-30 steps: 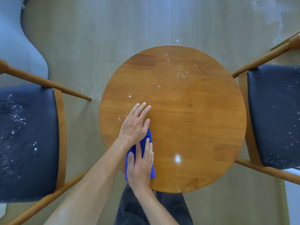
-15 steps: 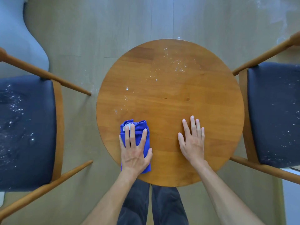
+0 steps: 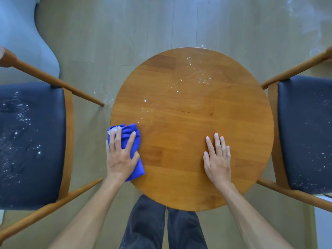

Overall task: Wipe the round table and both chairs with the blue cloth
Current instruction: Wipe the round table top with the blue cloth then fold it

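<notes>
Your left hand [image 3: 120,157] presses the blue cloth [image 3: 132,141] flat at the tabletop [image 3: 179,159] edge, while your right hand [image 3: 216,161], fingers spread, steadies it.

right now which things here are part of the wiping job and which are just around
Part of the job:
- blue cloth, pressed flat under the left hand at the table's left edge
- round table, white specks on its far half
- left chair, seat speckled
- right chair, seat speckled
- right hand, flat on the table

Just around:
- wooden floor
- pale grey upholstered piece, top left
</notes>
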{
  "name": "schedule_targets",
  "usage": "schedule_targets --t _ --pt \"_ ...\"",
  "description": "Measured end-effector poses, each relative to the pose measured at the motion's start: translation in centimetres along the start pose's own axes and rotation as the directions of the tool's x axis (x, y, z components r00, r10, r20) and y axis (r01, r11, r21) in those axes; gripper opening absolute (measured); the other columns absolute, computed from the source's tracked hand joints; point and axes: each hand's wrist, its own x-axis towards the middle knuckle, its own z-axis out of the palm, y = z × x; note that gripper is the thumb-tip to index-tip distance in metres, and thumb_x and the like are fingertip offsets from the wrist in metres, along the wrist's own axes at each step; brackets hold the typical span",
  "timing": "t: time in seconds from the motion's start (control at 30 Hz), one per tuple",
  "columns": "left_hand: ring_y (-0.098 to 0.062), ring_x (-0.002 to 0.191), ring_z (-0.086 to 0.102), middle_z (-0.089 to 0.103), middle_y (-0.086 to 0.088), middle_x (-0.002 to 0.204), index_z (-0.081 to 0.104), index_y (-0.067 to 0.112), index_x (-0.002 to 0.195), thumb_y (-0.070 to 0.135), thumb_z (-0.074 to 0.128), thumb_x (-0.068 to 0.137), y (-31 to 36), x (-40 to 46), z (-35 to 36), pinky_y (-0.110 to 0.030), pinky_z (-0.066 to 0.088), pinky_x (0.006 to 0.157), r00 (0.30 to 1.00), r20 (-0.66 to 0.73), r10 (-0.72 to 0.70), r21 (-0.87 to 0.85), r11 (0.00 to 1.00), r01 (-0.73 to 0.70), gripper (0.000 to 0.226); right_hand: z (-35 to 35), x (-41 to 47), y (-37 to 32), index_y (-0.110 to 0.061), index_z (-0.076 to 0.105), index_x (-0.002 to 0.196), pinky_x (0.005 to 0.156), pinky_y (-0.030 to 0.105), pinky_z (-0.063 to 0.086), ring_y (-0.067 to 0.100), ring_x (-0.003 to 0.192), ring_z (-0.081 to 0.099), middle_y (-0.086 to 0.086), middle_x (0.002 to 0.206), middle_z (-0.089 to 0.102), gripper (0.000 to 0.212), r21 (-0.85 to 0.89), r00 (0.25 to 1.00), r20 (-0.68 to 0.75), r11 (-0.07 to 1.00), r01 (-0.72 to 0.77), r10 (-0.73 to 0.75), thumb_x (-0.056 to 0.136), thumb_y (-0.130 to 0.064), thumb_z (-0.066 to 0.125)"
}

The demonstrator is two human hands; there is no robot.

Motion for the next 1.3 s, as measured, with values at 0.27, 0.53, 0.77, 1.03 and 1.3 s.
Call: schedule_targets --t 0.27,0.53,0.77,1.03,1.3 --pt "-0.039 0.142 0.021 0.026 -0.019 0.154 0.049 0.022 0.139 0.033 0.059 0.075 10.8 -0.5 1.4 -0.066 0.029 0.107 0.971 0.015 0.24 -0.058 0.969 -0.239 0.066 0.3 0.2 -0.9 -0.022 0.03 0.149 0.119 0.038 -0.005 0.02 0.148 0.005 0.003 0.16 0.013 0.055 0.043 0.998 -0.018 0.998 -0.054 0.055 0.095 -0.035 0.023" --pt "-0.038 0.137 0.035 0.042 -0.018 0.147 0.053 0.025 0.133 0.035 0.056 0.071 7.9 7.8 1.7 -0.064 0.034 0.104 0.891 0.028 0.453 -0.039 0.891 -0.452 0.062 0.1 0.3 0.1 -0.025 0.036 0.147 0.119 0.04 0.007 0.016 0.148 0.008 0.001 0.159 0.019 0.052 0.069 0.999 -0.037 0.998 -0.003 0.006 0.096 -0.032 0.028" --pt "-0.041 0.143 0.019 0.026 -0.02 0.155 0.049 0.018 0.14 0.037 0.04 0.082 -2.7 15.2 -0.9 -0.057 0.023 0.114 0.997 -0.014 -0.071 0.002 0.997 0.071 0.061 0.8 0.4 -0.7 -0.023 0.035 0.146 0.119 0.037 -0.002 0.02 0.148 0.008 0.004 0.159 0.019 0.053 0.071 0.997 -0.06 0.996 -0.045 0.049 0.095 -0.028 0.027" --pt "-0.032 0.14 0.032 0.043 -0.015 0.148 0.061 0.024 0.126 0.03 0.057 0.076 18.7 8.7 2.3 -0.06 0.039 0.103 0.844 0.064 0.533 -0.106 0.845 -0.525 0.051 0.3 0.4 -0.3 -0.022 0.043 0.142 0.118 0.035 0.004 0.019 0.147 0.014 0.001 0.157 0.023 0.053 0.109 0.998 -0.046 0.993 -0.041 0.046 0.091 -0.025 0.031" --pt "-0.04 0.141 0.024 0.03 -0.018 0.154 0.051 0.02 0.138 0.036 0.042 0.079 1.2 17.7 -0.1 -0.057 0.028 0.111 0.999 0.044 -0.024 -0.037 0.999 0.026 0.061 0.4 0.3 -0.2 -0.025 0.037 0.145 0.119 0.034 0.0 0.019 0.147 0.013 0.001 0.158 0.022 0.053 0.11 0.999 -0.038 0.994 -0.026 0.031 0.093 -0.025 0.03"
